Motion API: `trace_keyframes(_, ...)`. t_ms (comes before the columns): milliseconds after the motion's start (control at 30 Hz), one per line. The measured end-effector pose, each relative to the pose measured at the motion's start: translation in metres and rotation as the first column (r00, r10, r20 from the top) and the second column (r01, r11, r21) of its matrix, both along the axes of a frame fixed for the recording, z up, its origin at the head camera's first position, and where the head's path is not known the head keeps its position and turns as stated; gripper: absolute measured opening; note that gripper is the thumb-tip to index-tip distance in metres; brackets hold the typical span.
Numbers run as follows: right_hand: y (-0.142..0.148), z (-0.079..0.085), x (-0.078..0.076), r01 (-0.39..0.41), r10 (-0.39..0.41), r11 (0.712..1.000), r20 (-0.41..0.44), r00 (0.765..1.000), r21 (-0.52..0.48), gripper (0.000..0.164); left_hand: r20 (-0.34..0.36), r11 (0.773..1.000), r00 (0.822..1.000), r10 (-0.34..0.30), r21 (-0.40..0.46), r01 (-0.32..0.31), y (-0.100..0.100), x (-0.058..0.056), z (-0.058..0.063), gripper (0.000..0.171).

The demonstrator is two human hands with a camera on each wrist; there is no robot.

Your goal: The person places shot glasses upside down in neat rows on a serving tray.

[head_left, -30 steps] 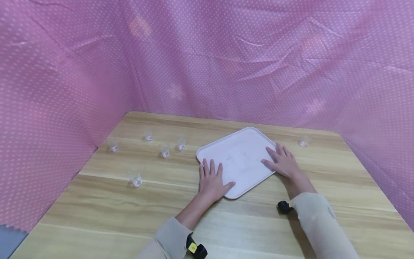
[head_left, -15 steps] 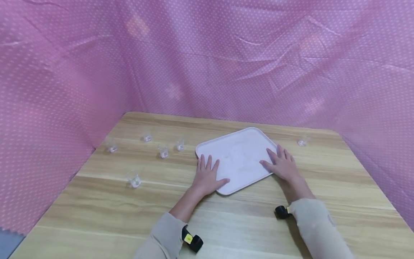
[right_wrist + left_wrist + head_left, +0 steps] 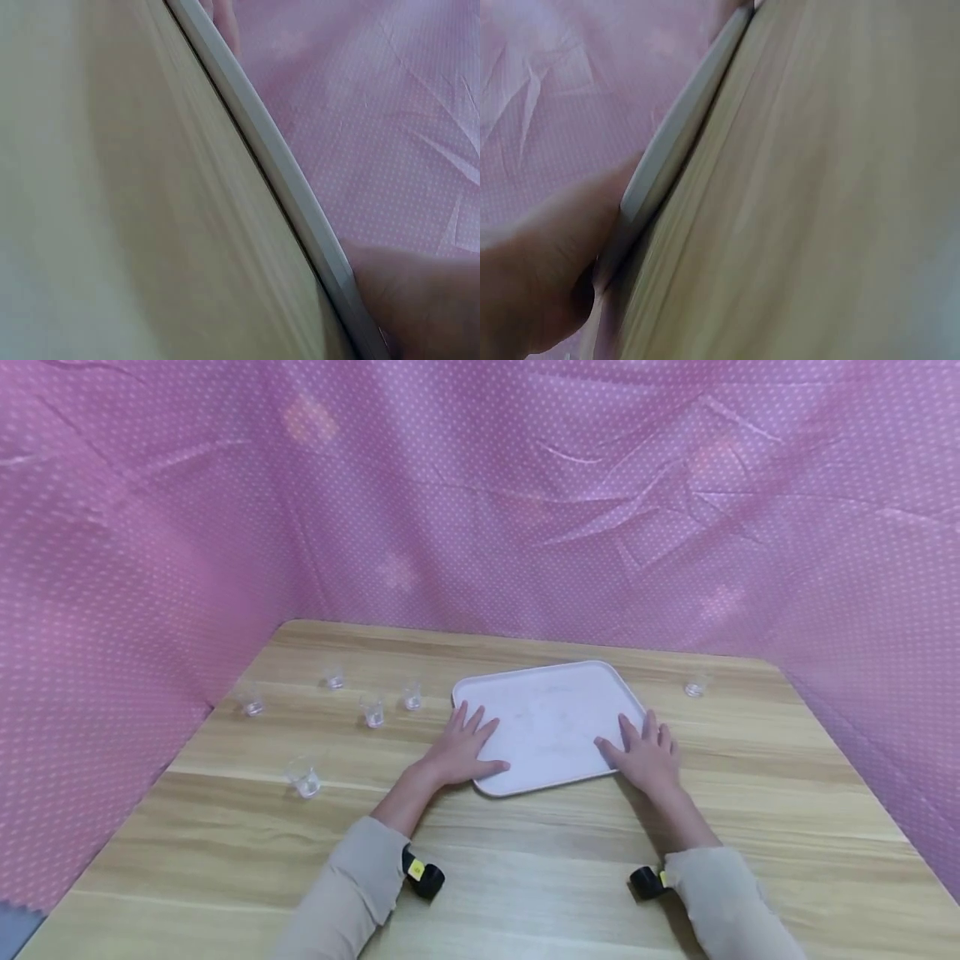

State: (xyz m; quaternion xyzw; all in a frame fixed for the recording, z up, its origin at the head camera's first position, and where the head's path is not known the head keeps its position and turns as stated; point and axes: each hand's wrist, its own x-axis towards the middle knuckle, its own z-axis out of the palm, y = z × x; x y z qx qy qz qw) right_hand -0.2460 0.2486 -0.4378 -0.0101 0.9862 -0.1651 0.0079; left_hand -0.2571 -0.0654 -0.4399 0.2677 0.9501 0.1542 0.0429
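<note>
A white rectangular tray (image 3: pixel 555 718) lies on the wooden table, its long near edge slightly slanted. My left hand (image 3: pixel 459 750) lies across the tray's left end with spread, straight fingers, the thumb on its surface. Over the right end, my right hand (image 3: pixel 647 755) rests with its fingers spread, thumb and forefinger on the tray. In the left wrist view the tray's side (image 3: pixel 660 154) runs close above the tabletop, the left hand (image 3: pixel 547 255) against it. The right wrist view shows the right hand (image 3: pixel 420 300) at the tray's rim (image 3: pixel 274 154).
Several small clear cups stand left of the tray, among them one nearer cup (image 3: pixel 305 779) and one close to the tray (image 3: pixel 412 695). Another clear cup (image 3: pixel 695 685) is at the back right. Pink dotted cloth (image 3: pixel 480 510) hangs around the wooden table (image 3: pixel 525 877).
The tray has turned clockwise, its near edge now closer to level. My left hand has moved left and away from me with it; my right hand has come slightly nearer.
</note>
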Motion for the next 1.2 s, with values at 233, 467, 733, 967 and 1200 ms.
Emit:
trace_keyframes(233, -0.014, 0.003, 0.007, 0.061, -0.062, 0.998, 0.018, 0.998, 0.024, 0.080, 0.029, 0.999, 0.999, -0.038, 0.021, 0.037, -0.013, -0.016, 0.004, 0.082)
trace_keyframes(467, -0.016, 0.008, 0.007, 0.075, -0.075, 0.997, 0.029, 0.997, -0.003, 0.074, 0.057, 0.999, 0.998, -0.036, 0.000, 0.036, -0.013, -0.024, 0.010, 0.084)
trace_keyframes(733, 0.012, 0.003, -0.018, -0.091, 0.091, 0.995, -0.014, 0.996, 0.041, 0.074, 0.027, 0.983, 0.998, 0.064, -0.176, -0.058, 0.011, -0.006, 0.020, 0.072)
trace_keyframes(967, 0.030, -0.002, -0.033, -0.204, 0.206, 0.978, -0.054, 0.977, 0.038, 0.080, -0.030, 0.959, 0.978, 0.207, -0.191, -0.209, 0.037, 0.019, 0.013, 0.075)
trace_keyframes(1200, 0.029, -0.004, -0.031, -0.213, 0.216, 0.976, -0.056, 0.975, 0.055, 0.078, -0.002, 0.959, 0.972, 0.236, -0.159, -0.233, 0.037, 0.020, 0.006, 0.077)
